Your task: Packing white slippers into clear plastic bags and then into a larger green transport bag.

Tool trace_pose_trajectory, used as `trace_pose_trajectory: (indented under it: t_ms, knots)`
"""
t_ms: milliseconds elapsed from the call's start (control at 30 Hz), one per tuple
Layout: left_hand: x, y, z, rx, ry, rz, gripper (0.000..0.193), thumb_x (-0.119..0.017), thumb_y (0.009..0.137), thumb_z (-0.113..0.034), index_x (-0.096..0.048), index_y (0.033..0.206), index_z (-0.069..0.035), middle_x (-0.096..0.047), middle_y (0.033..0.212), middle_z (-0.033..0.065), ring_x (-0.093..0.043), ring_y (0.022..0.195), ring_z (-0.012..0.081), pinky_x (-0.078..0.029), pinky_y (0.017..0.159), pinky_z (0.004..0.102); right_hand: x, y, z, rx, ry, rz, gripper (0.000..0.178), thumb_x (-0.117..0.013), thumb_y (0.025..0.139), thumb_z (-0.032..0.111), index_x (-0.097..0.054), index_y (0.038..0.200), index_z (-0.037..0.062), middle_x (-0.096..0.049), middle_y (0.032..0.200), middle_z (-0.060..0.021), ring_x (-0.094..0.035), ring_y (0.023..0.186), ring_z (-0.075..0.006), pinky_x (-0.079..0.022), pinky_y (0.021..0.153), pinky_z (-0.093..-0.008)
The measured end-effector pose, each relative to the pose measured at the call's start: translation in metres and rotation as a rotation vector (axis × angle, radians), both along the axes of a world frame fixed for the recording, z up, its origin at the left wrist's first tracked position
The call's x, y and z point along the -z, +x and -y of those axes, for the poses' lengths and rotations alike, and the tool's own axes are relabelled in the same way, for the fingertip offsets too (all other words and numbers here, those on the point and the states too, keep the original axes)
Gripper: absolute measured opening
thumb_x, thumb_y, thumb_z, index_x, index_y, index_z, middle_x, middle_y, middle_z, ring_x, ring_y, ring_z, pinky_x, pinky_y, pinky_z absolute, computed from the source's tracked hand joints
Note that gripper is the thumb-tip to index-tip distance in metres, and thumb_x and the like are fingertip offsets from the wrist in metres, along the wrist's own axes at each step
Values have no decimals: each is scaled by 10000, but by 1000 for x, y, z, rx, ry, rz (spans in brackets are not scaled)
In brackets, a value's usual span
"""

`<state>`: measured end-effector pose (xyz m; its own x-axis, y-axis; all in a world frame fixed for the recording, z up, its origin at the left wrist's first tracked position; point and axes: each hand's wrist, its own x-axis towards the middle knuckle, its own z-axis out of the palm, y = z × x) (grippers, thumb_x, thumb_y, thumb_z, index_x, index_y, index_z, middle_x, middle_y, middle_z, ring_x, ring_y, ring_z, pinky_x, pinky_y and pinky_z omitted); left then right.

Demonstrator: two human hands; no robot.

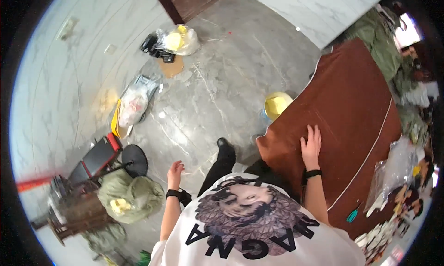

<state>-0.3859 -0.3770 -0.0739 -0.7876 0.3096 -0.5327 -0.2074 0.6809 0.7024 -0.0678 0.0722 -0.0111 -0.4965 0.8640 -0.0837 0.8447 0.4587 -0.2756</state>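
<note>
My right hand (311, 147) lies flat on a brown cloth (342, 113) that covers a table at my right, its fingers stretched forward and holding nothing. Over the grey floor at my side hangs my left hand (175, 174), its fingers loosely bent and apart, touching nothing I can see. A thin white cord (370, 157) runs across the cloth to the right of my right hand. Closer to me on the table lie teal-handled scissors (353, 214). Just beyond the table's left edge stands a bucket (277, 105) with a yellow inside.
Green sacks (377, 41) and a clear plastic bag (398, 164) crowd the table's right side. To my left are a full green sack (132, 196), a round black seat (134, 160) and a black-and-red padded bench (101, 154). Bagged items (134, 106) sit along the wall.
</note>
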Motion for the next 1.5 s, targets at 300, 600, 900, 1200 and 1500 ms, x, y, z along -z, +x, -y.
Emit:
trace_pose_trajectory:
  t_ms: [300, 600, 900, 1200, 1500]
  knots:
    - [7, -136, 23, 265, -224, 52, 269, -599, 880, -171, -625, 1124, -59, -693, 886, 95, -680, 784, 168, -522, 716, 301, -1, -57, -16, 265, -86, 58, 609, -541, 847, 95, -362, 1422, 185, -257, 1525, -125, -239, 1399, -351, -295, 1091, -517]
    - [56, -258, -72, 412, -67, 373, 313, -581, 899, -201, -595, 1174, -53, -695, 914, 92, -675, 780, 155, -486, 653, 296, 1, -99, -60, 538, 152, 135, 403, -527, 906, 167, -517, 1309, 158, -442, 1416, -145, -420, 1300, -344, -432, 1008, -405]
    - [53, -398, -304, 539, -71, 291, 342, -538, 915, -232, -542, 1223, -83, -674, 915, 46, -654, 751, 136, -462, 574, 253, -23, -139, -209, 829, -34, 128, 268, -559, 898, 194, -579, 1148, 97, -544, 1281, -145, -554, 1105, -336, -490, 888, -417]
    - [87, -474, -586, 734, -273, 329, 351, -566, 898, -240, -555, 1196, -54, -674, 933, 83, -657, 727, 154, -479, 577, 272, -8, -151, -298, 1075, -148, -84, 590, -572, 890, 244, -352, 1421, 112, -269, 1476, -246, -315, 1322, -426, -331, 1070, -471]
    - [119, -507, -925, 1154, -249, 221, 309, -554, 899, -271, -613, 1100, -44, -690, 883, 95, -675, 707, 206, -507, 602, 326, -12, -166, -311, 1364, -280, -32, 695, -591, 866, 220, -260, 1467, 114, -183, 1518, -246, -217, 1382, -427, -249, 1124, -462]
